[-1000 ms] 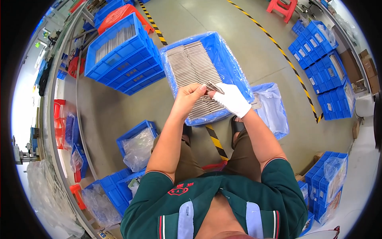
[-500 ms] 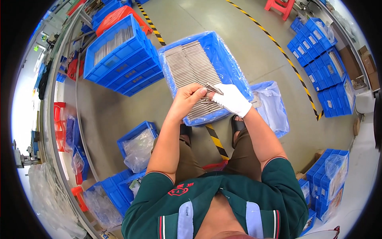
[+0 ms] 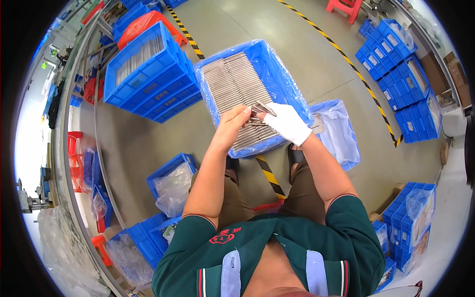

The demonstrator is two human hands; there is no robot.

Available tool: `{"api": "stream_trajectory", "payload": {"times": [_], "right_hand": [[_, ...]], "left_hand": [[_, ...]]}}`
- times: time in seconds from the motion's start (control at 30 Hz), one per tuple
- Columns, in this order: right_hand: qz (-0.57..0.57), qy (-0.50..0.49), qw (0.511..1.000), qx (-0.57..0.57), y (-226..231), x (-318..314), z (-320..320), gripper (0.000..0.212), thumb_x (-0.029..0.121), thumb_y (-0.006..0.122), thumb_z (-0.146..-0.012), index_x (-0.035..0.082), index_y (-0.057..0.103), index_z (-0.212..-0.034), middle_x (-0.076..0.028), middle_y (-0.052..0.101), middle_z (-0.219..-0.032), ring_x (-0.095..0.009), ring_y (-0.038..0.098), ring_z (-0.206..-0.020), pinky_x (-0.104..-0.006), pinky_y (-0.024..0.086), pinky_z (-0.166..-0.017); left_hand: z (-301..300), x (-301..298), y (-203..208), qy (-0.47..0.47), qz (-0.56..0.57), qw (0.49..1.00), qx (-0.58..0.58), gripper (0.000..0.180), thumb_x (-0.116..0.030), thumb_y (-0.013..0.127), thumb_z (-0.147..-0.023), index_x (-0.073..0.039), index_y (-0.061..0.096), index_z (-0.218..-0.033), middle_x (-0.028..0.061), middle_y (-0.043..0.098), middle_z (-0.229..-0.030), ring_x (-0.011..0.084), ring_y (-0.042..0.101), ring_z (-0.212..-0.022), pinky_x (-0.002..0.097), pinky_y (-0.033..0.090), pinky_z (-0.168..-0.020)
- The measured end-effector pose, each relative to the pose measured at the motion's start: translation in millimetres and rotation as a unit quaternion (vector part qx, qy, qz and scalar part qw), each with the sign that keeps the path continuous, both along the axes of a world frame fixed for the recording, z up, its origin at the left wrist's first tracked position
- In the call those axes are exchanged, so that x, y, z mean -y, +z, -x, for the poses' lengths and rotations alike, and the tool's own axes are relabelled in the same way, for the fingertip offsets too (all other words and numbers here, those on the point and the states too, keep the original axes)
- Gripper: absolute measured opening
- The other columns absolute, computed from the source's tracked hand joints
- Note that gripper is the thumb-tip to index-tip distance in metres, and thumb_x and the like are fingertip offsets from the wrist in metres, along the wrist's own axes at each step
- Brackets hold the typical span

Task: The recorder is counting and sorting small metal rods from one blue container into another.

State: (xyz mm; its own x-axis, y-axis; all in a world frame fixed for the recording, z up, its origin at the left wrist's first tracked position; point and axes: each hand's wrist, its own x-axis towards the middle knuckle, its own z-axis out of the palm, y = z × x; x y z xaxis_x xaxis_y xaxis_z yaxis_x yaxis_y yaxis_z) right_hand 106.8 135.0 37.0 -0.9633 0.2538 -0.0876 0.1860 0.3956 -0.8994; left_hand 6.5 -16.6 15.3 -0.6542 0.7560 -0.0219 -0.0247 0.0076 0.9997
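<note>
Several short, shiny metal rods [image 3: 261,108] are bunched between my two hands, lying at mixed angles. My right hand [image 3: 289,124], in a white glove with bare fingertips showing, is closed round the bunch. Bare, my left hand [image 3: 231,123] is closed at the left ends of the rods, thumb on top; its fingertips are partly hidden. Just below both hands stands a blue crate [image 3: 285,74] lined with clear plastic. Neat rows of similar metal rods [image 3: 232,81] fill its left and middle part, while bare liner shows along the right side.
A lower lined crate [image 3: 344,131] with some rods stands at the right. Stacked blue crates [image 3: 153,94] rise at the left, the top one filled with thin metal pieces. More crates [image 3: 398,84] line the far right. Yellow-black tape [image 3: 341,57] marks the floor.
My left thumb and fingers have shifted slightly on the rods, and the bunch's angle has altered a little. My right hand stays in nearly the same place.
</note>
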Motion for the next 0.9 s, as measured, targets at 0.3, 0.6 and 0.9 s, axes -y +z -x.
{"api": "stream_trajectory", "payload": {"times": [0.3, 0.6, 0.9], "right_hand": [[-0.027, 0.046, 0.999, -0.008, 2.4, -0.3, -3.4, 0.026, 0.027, 0.056, -0.082, 0.002, 0.055, -0.076, -0.014, 0.053, -0.064, -0.025, 0.051, -0.058, -0.0346, 0.040, -0.055], [0.112, -0.001, 0.993, 0.038, 1.3, 2.7, -0.9, 0.024, 0.026, 0.059, -0.082, 0.002, 0.057, -0.080, 0.000, 0.049, -0.060, -0.007, 0.042, -0.054, -0.0249, 0.034, -0.048], [0.177, 0.030, 0.984, 0.010, -7.4, 6.5, 3.9, 0.027, 0.027, 0.056, -0.083, 0.001, 0.055, -0.078, -0.002, 0.051, -0.063, -0.010, 0.045, -0.057, -0.0268, 0.038, -0.051]], "left_hand": [[1.6, -0.7, -8.2, -0.023, -0.131, 0.925, 0.357, 0.005, -0.014, 0.058, -0.080, -0.009, 0.058, -0.081, 0.0032, 0.062, -0.079, 0.0115, 0.056, -0.073, 0.0248, 0.042, -0.066], [-8.6, -4.0, -4.7, -0.021, -0.170, 0.945, 0.278, 0.009, -0.014, 0.055, -0.084, -0.005, 0.056, -0.083, 0.0101, 0.065, -0.084, 0.0162, 0.061, -0.076, 0.0299, 0.045, -0.070], [-7.2, 3.5, 4.9, 0.006, -0.097, 0.985, 0.145, 0.009, -0.006, 0.059, -0.082, 0.002, 0.058, -0.084, 0.0093, 0.064, -0.080, 0.0125, 0.059, -0.075, 0.0250, 0.047, -0.071]]}}
